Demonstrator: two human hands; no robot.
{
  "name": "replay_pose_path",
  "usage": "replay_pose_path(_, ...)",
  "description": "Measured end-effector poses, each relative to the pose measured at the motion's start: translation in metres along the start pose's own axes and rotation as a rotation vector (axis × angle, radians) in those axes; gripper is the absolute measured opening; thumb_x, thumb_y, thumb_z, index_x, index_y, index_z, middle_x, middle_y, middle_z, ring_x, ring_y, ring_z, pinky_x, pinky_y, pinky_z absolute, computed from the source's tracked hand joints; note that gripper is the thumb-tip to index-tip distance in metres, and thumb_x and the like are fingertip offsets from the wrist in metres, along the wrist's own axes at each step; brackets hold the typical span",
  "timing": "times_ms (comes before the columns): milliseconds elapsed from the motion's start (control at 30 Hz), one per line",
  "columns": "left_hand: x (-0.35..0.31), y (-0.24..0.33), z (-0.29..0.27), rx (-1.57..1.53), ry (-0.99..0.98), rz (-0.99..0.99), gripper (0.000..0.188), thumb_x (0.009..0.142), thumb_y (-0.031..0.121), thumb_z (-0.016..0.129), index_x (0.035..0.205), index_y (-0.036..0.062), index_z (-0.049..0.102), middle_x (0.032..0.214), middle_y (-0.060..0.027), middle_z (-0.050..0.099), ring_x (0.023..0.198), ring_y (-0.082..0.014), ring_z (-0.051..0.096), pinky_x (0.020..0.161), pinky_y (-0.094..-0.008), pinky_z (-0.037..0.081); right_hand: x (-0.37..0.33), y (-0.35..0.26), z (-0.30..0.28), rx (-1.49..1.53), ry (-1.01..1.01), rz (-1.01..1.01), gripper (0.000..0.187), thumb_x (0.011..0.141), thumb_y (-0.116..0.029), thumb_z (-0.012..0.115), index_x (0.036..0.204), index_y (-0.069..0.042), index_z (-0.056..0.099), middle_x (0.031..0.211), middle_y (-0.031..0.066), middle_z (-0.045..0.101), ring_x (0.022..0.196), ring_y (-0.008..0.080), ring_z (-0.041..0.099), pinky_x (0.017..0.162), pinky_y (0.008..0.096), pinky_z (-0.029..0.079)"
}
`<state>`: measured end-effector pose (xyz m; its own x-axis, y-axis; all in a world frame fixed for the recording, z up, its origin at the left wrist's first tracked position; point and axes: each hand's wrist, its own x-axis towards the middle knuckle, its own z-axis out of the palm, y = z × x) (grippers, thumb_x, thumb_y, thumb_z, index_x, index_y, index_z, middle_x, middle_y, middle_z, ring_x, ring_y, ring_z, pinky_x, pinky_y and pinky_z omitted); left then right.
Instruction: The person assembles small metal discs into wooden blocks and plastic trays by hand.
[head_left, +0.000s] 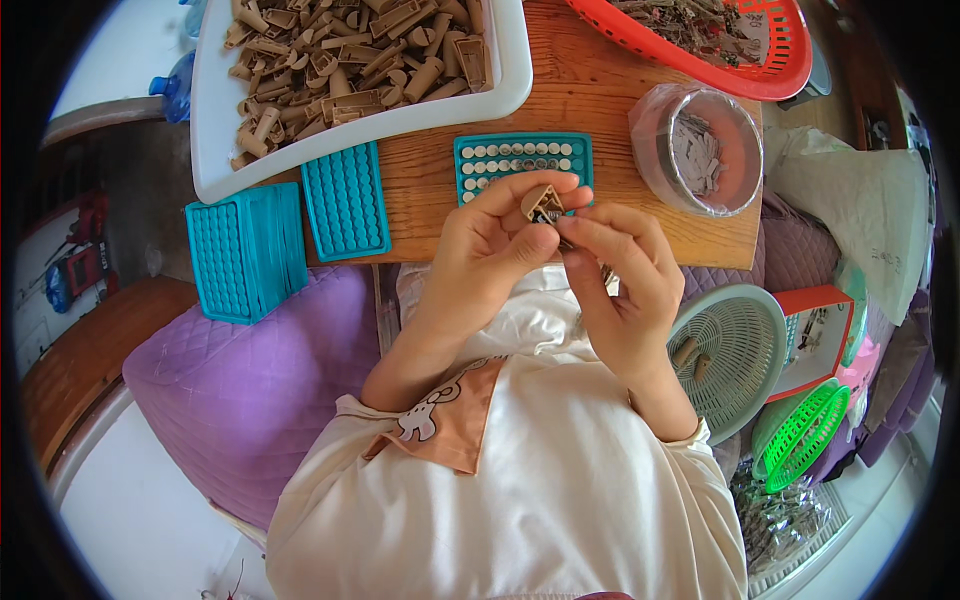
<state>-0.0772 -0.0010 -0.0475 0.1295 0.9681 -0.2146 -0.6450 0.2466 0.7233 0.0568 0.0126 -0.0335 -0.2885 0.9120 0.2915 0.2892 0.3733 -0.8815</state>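
Over the table's near edge, my left hand (482, 248) grips a small tan plastic casing (541, 204) between thumb and fingers. The casing's open side faces up, and small dark and metallic parts show inside it. From the right, my right hand (630, 275) meets it with thumb and index finger drawn together at the casing's lower edge. Whatever lies between those fingertips is too small to make out. Just beyond my hands is a teal tray (582, 150) holding rows of round white and silvery pieces, partly hidden by my left fingers.
A white bin (515, 75) of tan casings stands far left. Teal trays (240, 255) sit at the table's left edge. At right are a red basket (790, 80) of metal parts, a plastic-lined tub (745, 170), a grey-green basket (765, 330) and a green basket (805, 435).
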Motion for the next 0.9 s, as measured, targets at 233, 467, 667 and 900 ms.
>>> replay_pose_path(233, -0.001, -0.003, 0.003, 0.078, 0.018, 0.032, 0.036, 0.086, 0.018, 0.047, 0.116, 0.0027, 0.037, 0.111, -0.0125, 0.05, 0.092, -0.0127, 0.053, 0.067, -0.0221, 0.048, -0.002, 0.003, 0.003, 0.118, 0.039, 0.135, 0.022, 0.067, 0.012, 0.056, 0.085, 0.003, 0.049, 0.092, 0.0134, 0.047, 0.07, 0.0199, 0.056, 0.058, 0.0262, 0.049)
replay_pose_path(467, 0.002, -0.004, 0.003, -0.041, 0.047, 0.048, 0.03, 0.086, 0.018, 0.044, 0.113, 0.0053, 0.035, 0.111, -0.0156, 0.049, 0.089, -0.0177, 0.057, 0.06, -0.0241, 0.052, -0.004, 0.005, -0.006, 0.163, -0.078, 0.255, 0.022, 0.072, 0.014, 0.05, 0.09, 0.002, 0.046, 0.103, 0.0105, 0.04, 0.085, 0.0141, 0.051, 0.07, 0.0238, 0.044)
replay_pose_path(667, 0.002, -0.005, 0.001, -0.35, 0.096, -0.102, 0.029, 0.087, 0.015, 0.043, 0.114, 0.0061, 0.036, 0.114, -0.0152, 0.047, 0.095, -0.0226, 0.054, 0.075, -0.0353, 0.05, 0.0, 0.009, -0.001, 0.158, -0.02, 0.208, 0.033, 0.065, 0.015, 0.053, 0.095, 0.002, 0.046, 0.099, 0.0143, 0.045, 0.082, 0.0214, 0.056, 0.06, 0.026, 0.05)
replay_pose_path(900, 0.005, -0.011, 0.003, -0.289, 0.106, -0.043, 0.035, 0.086, 0.019, 0.044, 0.117, 0.005, 0.038, 0.115, -0.0135, 0.048, 0.102, -0.0273, 0.05, 0.086, -0.0384, 0.044, 0.005, 0.016, -0.001, 0.2, -0.006, 0.191, 0.044, 0.063, 0.01, 0.054, 0.106, 0.001, 0.045, 0.099, 0.0148, 0.05, 0.085, 0.0231, 0.056, 0.075, 0.0279, 0.046)
